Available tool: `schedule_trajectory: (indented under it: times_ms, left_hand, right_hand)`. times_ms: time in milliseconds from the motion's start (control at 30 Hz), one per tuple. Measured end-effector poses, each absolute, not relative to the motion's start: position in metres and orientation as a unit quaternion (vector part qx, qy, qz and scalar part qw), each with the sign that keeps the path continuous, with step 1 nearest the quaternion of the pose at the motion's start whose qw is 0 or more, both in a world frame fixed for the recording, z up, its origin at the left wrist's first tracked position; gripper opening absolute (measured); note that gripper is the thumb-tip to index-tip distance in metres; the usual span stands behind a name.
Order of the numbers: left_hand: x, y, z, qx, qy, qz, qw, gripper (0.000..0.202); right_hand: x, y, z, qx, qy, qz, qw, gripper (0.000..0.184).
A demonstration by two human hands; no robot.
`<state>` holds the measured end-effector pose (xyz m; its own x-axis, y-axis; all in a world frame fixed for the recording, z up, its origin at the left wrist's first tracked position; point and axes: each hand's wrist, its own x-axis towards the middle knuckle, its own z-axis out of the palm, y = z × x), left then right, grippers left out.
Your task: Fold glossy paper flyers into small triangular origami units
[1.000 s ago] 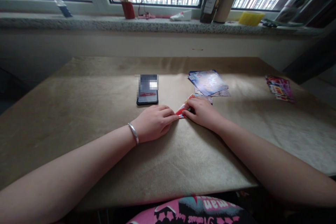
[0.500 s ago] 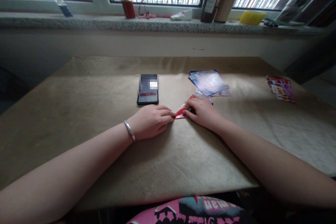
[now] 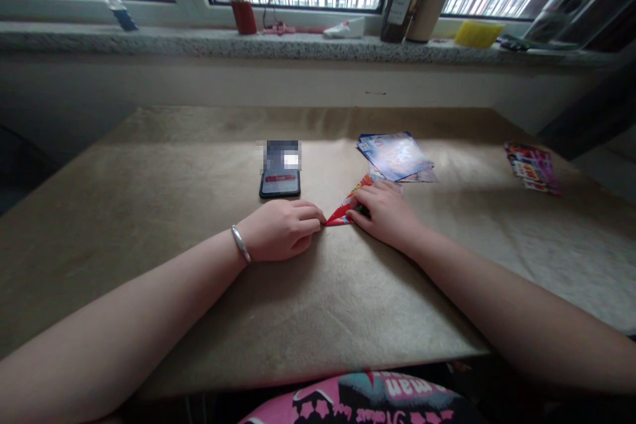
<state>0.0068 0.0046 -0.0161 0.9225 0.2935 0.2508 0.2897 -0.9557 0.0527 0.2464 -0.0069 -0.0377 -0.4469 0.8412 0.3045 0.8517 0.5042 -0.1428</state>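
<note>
Paper (image 3: 342, 214) — folded, red, mid-table (image 3: 173, 185) — shows more of its point now, left hand (image 3: 281, 230) having slid toward 9 o'clock, fingers curled, pinching the tip; right hand (image 3: 386, 213) presses it flat, open

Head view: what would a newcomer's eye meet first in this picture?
The two hands meeting mid-table: the left hand, with a silver bracelet, touches the tip of a red folded paper, which the right hand presses flat. Just behind lie a dark phone and a glossy stack of printed sheets on the brown table.
</note>
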Motion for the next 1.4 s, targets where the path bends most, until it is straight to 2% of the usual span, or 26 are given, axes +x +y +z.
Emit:
schedule_trajectory:
  times_ms: [133,300,600,700,900,1400]
  left_hand:
    - [0.007,0.005,-0.017,0.977,0.160,0.140,0.004,0.022]
    - [0.012,0.005,-0.020,0.979,0.144,0.143,0.010,0.035]
    - [0.019,-0.001,-0.018,0.972,0.189,0.136,0.021,0.032]
    - [0.019,-0.001,-0.018,0.973,0.189,0.133,0.016,0.032]
    - [0.020,-0.001,-0.017,0.973,0.189,0.131,0.009,0.031]
    - [0.019,0.000,-0.018,0.975,0.173,0.141,0.011,0.028]
  right_hand:
    - [0.246,-0.010,-0.035,-0.490,-0.856,-0.045,0.160,0.016]
    - [0.244,-0.010,-0.033,-0.498,-0.852,-0.022,0.160,0.017]
    - [0.248,-0.002,-0.040,-0.496,-0.845,0.038,0.194,0.011]
    - [0.249,-0.004,-0.038,-0.470,-0.861,0.011,0.195,0.010]
    - [0.250,-0.012,-0.026,-0.373,-0.902,-0.082,0.202,0.020]
    - [0.251,-0.015,-0.020,-0.288,-0.935,-0.066,0.196,0.022]
